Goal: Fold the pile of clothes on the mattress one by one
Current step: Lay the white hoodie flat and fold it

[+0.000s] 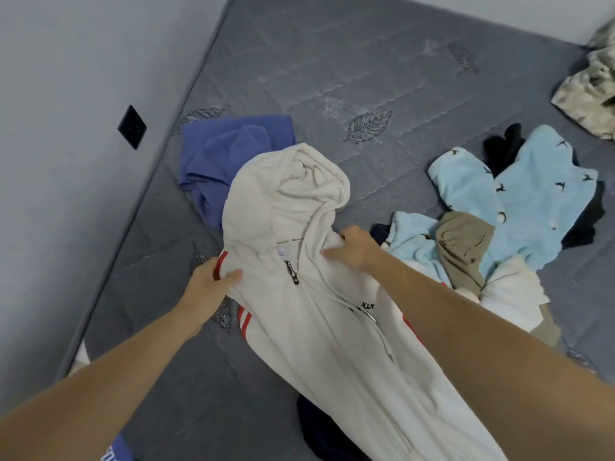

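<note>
A cream zip hoodie [319, 327] with red stripes on its sleeves lies lengthwise on the grey mattress [332, 61], hood pointing away from me. My left hand [208, 281] pinches its left shoulder by the red stripe. My right hand [352, 249] grips the right shoulder beside the hood. To the right lies the pile: a light blue fleece garment with dark bird prints [532, 201], a tan piece [462, 247] and a white piece [512, 294]. A dark navy garment [319, 434] peeks out under the hoodie's lower part.
A blue-violet garment [216, 154] lies crumpled behind the hood, near the mattress's left edge. A camouflage garment [592, 91] sits at the far right. A grey wall with a black socket plate [132, 127] runs along the left side.
</note>
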`<action>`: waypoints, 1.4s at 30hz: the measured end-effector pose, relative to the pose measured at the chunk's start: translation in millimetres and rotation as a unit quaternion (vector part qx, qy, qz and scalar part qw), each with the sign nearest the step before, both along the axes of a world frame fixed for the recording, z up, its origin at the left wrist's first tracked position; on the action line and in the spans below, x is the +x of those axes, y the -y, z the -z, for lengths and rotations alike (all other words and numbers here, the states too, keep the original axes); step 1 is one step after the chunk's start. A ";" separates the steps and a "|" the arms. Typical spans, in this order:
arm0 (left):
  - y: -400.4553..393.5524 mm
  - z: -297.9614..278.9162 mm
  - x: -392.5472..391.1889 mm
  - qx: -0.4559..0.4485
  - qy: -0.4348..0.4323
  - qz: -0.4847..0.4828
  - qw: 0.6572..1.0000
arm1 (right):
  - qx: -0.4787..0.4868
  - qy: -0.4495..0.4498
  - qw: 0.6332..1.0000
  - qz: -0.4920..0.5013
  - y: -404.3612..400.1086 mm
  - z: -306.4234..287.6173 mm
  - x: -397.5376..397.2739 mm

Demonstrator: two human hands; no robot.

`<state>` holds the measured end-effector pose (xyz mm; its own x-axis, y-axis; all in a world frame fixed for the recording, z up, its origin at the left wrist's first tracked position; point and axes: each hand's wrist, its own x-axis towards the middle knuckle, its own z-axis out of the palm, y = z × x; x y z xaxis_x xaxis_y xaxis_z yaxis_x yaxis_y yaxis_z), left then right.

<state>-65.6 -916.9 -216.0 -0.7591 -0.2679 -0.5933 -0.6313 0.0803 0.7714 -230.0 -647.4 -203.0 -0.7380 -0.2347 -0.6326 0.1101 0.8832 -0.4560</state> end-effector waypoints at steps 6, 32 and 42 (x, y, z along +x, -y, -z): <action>-6.2 -56.0 -2.0 -0.028 -0.085 0.002 0.996 | -0.144 -0.020 0.988 0.056 -35.3 -70.7 4.1; -197.5 -625.5 131.3 -0.151 -0.405 0.095 0.897 | -0.261 -0.366 0.893 0.021 -339.4 -648.2 218.6; -209.5 -699.8 165.5 -0.176 -0.445 0.103 0.872 | -0.292 -0.417 0.860 -0.025 -360.4 -714.9 247.6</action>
